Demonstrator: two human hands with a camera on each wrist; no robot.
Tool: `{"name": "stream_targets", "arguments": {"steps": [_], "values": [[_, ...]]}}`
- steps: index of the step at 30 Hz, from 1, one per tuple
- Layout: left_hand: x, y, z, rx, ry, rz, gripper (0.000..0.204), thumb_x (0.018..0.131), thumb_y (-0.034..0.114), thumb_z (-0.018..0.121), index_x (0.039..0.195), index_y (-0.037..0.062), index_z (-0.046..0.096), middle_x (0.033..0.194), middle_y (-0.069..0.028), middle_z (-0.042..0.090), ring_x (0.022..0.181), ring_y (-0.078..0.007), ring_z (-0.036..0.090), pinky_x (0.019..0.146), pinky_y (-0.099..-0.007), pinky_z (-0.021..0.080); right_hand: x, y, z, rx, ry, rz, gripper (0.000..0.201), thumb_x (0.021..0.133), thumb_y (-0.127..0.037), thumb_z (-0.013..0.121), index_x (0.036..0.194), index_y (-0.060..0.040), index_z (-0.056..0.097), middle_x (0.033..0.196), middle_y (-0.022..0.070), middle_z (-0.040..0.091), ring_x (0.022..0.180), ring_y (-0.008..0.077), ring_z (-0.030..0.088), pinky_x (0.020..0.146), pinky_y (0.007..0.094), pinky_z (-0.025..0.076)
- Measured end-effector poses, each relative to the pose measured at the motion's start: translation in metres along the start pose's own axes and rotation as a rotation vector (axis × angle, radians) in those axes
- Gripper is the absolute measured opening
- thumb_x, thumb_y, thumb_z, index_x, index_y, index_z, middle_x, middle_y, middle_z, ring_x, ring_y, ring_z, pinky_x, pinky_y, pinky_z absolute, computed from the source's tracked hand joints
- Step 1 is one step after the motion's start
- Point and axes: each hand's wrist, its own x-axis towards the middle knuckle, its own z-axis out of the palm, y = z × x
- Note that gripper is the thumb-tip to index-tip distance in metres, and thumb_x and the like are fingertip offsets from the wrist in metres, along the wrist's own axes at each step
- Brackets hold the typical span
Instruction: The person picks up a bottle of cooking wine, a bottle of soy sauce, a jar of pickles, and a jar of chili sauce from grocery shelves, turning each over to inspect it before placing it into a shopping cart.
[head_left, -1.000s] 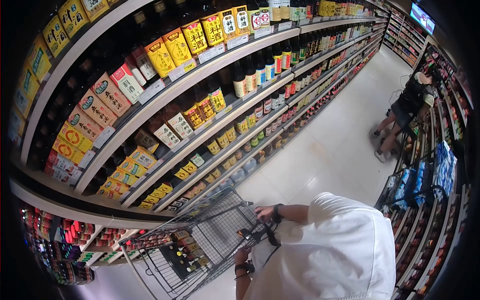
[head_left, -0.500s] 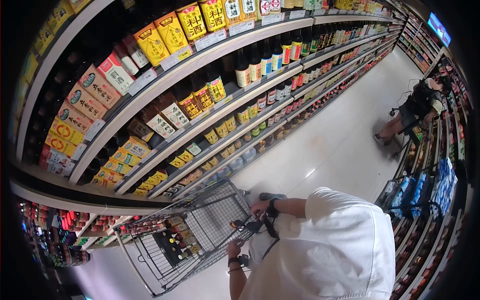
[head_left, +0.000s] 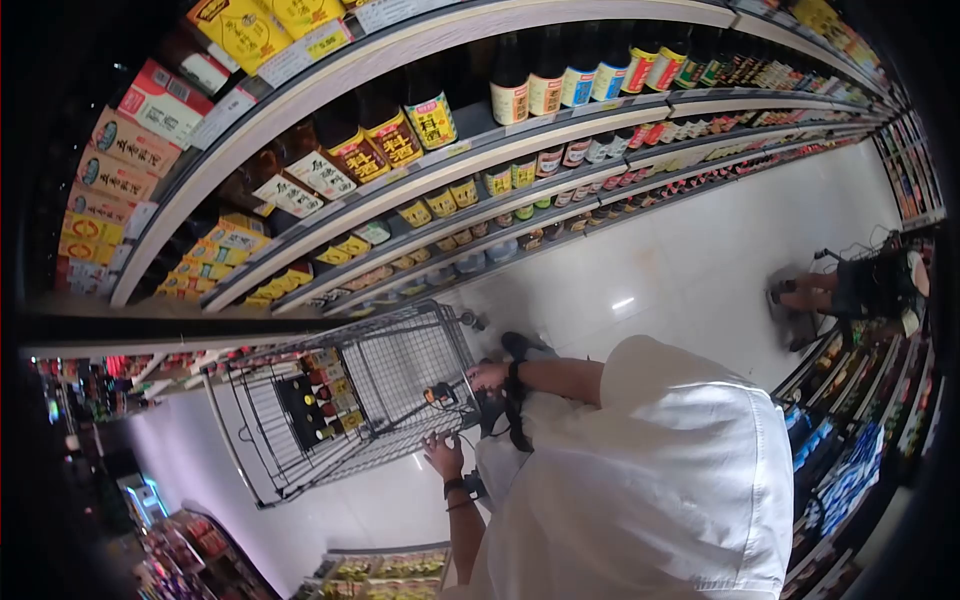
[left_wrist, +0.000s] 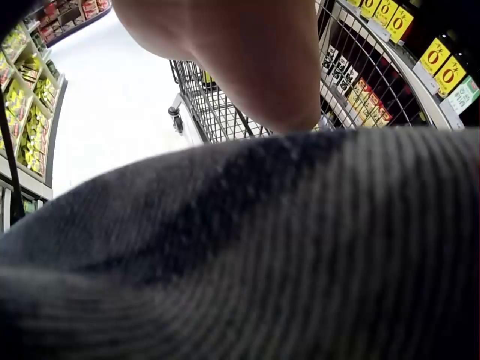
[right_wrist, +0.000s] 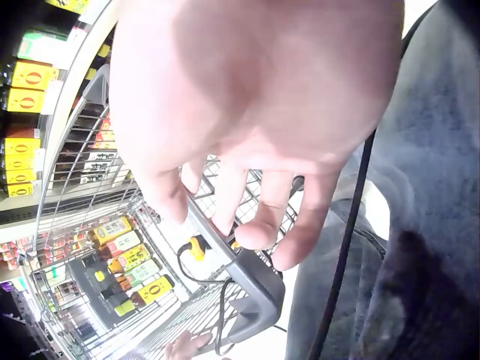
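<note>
A wire shopping cart (head_left: 400,350) stands in front of the white-shirted person. My right hand (head_left: 490,377) is at its grey handle (right_wrist: 214,232). In the right wrist view the palm faces the camera with nothing in it, and the loosely bent fingers (right_wrist: 300,232) overlap the bar. My left hand (head_left: 443,455) is beside the handle's other end, fingers spread, holding nothing. A hand edge and dark ribbed cloth (left_wrist: 300,240) fill much of the left wrist view. Several yellow-labelled bottles (right_wrist: 135,259) stand in a black carrier (right_wrist: 94,289) inside the cart.
Long shelves (head_left: 400,215) of bottles and boxes run along one side, close to the cart. Across the pale floor (head_left: 640,260) another person (head_left: 860,285) stands near the opposite shelves (head_left: 890,380). A low display (head_left: 390,570) and another stand (head_left: 200,550) lie ahead.
The head view has turned, and the cart points more squarely left in it. My left hand has come off the handle and its fingers have spread. My right hand stays at the handle.
</note>
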Motion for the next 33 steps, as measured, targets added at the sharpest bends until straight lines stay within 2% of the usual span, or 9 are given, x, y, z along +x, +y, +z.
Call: {"name": "stream_targets", "arguments": {"steps": [3,6,8,11,13,16,24,28,33], "values": [[-0.008,0.017,0.003,0.064,0.021,-0.003,0.041,0.082,0.042,0.072,0.118,0.0243,0.065,0.149,-0.0118,0.044,0.148,-0.0366,0.019,0.113,-0.0649,0.022,-0.007,0.003,0.017,0.633,0.222,0.128,0.060,0.084,-0.019,0.067,0.137,-0.0122,0.040,0.099,0.0090,0.061,0.057,0.0216,0.061,0.049,0.0427,0.057],[-0.009,0.016,0.008,0.027,0.003,0.011,0.043,0.081,0.044,0.072,0.119,0.0237,0.065,0.150,-0.0118,0.043,0.148,-0.0370,0.017,0.112,-0.0661,0.025,-0.034,-0.040,-0.002,0.761,0.217,0.420,0.062,0.087,-0.018,0.066,0.140,-0.0130,0.034,0.104,0.0113,0.063,0.058,0.0224,0.062,0.049,0.0439,0.057],[-0.010,0.017,0.008,0.017,-0.008,0.029,0.040,0.083,0.041,0.072,0.118,0.0235,0.065,0.150,-0.0114,0.043,0.148,-0.0373,0.017,0.110,-0.0671,0.029,-0.036,-0.025,0.002,0.684,0.213,0.390,0.058,0.088,-0.018,0.065,0.139,-0.0129,0.037,0.106,0.0107,0.064,0.066,0.0226,0.064,0.051,0.0429,0.058],[-0.017,0.018,0.014,-0.026,0.021,0.074,0.035,0.084,0.035,0.072,0.117,0.0240,0.066,0.148,-0.0111,0.045,0.148,-0.0374,0.018,0.110,-0.0666,0.029,0.004,0.096,0.020,0.172,0.262,-0.435,0.052,0.090,-0.017,0.064,0.137,-0.0129,0.041,0.108,0.0098,0.065,0.076,0.0228,0.066,0.055,0.0414,0.058],[-0.023,0.018,0.022,-0.042,0.054,0.093,0.029,0.088,0.026,0.068,0.117,0.0272,0.066,0.147,-0.0095,0.045,0.148,-0.0366,0.019,0.110,-0.0660,0.030,-0.041,0.009,0.003,0.397,0.279,0.183,0.053,0.087,-0.016,0.067,0.134,-0.0115,0.044,0.107,0.0093,0.066,0.073,0.0228,0.066,0.053,0.0403,0.057],[-0.030,0.022,0.032,-0.047,0.090,0.103,0.029,0.092,0.020,0.062,0.118,0.0317,0.066,0.147,-0.0065,0.045,0.147,-0.0350,0.021,0.111,-0.0657,0.028,-0.074,-0.054,0.000,0.480,0.318,0.438,0.053,0.083,-0.016,0.071,0.130,-0.0094,0.048,0.105,0.0085,0.066,0.069,0.0227,0.065,0.051,0.0388,0.056],[-0.041,0.040,0.040,0.074,0.104,0.155,0.030,0.092,0.019,0.061,0.118,0.0322,0.067,0.137,-0.0009,0.055,0.143,-0.0313,0.030,0.114,-0.0656,0.021,-0.088,-0.012,0.019,0.426,0.444,0.319,0.048,0.092,-0.031,0.062,0.132,-0.0080,0.050,0.102,0.0120,0.067,0.080,0.0238,0.067,0.060,0.0400,0.058],[-0.046,0.043,0.051,0.004,0.179,0.259,0.024,0.090,0.020,0.064,0.112,0.0257,0.071,0.128,-0.0015,0.061,0.138,-0.0326,0.038,0.113,-0.0606,0.025,-0.142,-0.076,0.032,0.626,0.466,0.467,0.055,0.091,-0.033,0.064,0.139,-0.0134,0.044,0.119,0.0131,0.063,0.082,0.0246,0.065,0.062,0.0392,0.058],[-0.043,0.051,0.053,0.009,0.152,0.342,0.026,0.087,0.032,0.070,0.112,0.0235,0.071,0.126,-0.0024,0.063,0.137,-0.0331,0.040,0.112,-0.0604,0.028,-0.179,-0.048,0.037,0.674,0.517,0.394,0.059,0.090,-0.034,0.066,0.142,-0.0187,0.044,0.118,0.0070,0.065,0.083,0.0212,0.064,0.062,0.0374,0.058]]}}
